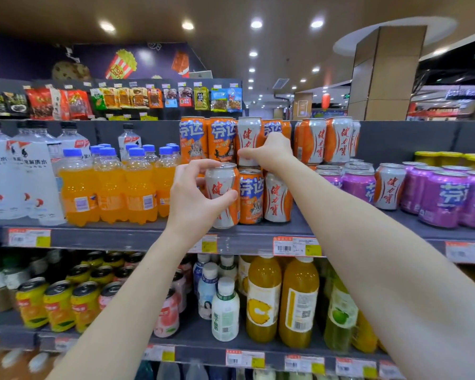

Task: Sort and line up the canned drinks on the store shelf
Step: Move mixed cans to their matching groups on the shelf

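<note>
My left hand (194, 196) grips a silver-and-orange can (223, 197) at the front edge of the grey shelf (126, 237). My right hand (269, 153) is wrapped around another silver-and-orange can (248, 135) that stands in the upper layer, on top of lower cans. Beside it are orange cans with blue lettering (221, 139). Below, an orange can (250, 197) and a silver can (277, 198) stand side by side. More silver cans (324, 141) are stacked to the right.
Purple cans (444, 198) and one silver can (389, 187) fill the shelf's right part. Orange soda bottles (110, 187) and water bottles (25, 174) stand at left. The lower shelf holds yellow cans (58, 305) and juice bottles (299, 300). Snack packets hang behind.
</note>
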A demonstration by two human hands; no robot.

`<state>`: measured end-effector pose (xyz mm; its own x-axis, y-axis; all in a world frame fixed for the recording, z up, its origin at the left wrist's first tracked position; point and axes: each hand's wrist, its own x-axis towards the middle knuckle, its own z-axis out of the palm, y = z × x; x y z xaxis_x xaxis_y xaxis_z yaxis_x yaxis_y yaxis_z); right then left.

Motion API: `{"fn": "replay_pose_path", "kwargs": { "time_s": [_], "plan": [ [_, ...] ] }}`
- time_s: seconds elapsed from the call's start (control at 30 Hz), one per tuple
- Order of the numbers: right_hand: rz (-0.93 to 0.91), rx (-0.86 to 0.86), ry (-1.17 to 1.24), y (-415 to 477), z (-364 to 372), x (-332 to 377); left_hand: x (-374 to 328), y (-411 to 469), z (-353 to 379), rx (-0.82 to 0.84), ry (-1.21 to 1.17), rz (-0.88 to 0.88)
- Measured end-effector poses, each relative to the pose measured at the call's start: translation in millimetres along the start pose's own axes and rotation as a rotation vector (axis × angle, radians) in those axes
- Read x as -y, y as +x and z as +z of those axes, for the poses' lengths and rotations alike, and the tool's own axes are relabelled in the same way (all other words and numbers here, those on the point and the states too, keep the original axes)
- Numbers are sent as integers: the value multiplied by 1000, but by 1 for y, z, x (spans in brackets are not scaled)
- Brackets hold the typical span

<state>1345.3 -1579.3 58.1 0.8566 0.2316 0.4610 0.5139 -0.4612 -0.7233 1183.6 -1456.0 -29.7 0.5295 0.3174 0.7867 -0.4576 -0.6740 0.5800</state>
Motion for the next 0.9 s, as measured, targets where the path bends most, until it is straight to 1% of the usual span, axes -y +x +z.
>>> {"fn": "replay_pose_path", "kwargs": {
  "time_s": [0.1,0.2,0.33,0.43,0.5,0.6,0.77,0.9],
  "plan": [
    [-53,-70,131,-9,-16,3,-5,2,5,-7,0,1],
    [-84,-102,290,-20,-53,5,-15,2,17,9,-21,10],
    [-140,-180,295,-47,-122,-14,-31,0,42,55,-62,45],
    [-110,-282,293,-71,-178,-50,-48,-6,69,80,-127,74],
    [-45,-311,244,-84,-208,-81,-60,-12,92,98,-177,85],
    [72,-291,104,-100,-234,-124,-78,-20,127,129,-241,101],
    [144,-228,-115,-109,-231,-168,-103,-28,177,158,-230,109],
    [231,-167,-117,-103,-226,-195,-114,-28,201,168,-221,106]
  ]
}}
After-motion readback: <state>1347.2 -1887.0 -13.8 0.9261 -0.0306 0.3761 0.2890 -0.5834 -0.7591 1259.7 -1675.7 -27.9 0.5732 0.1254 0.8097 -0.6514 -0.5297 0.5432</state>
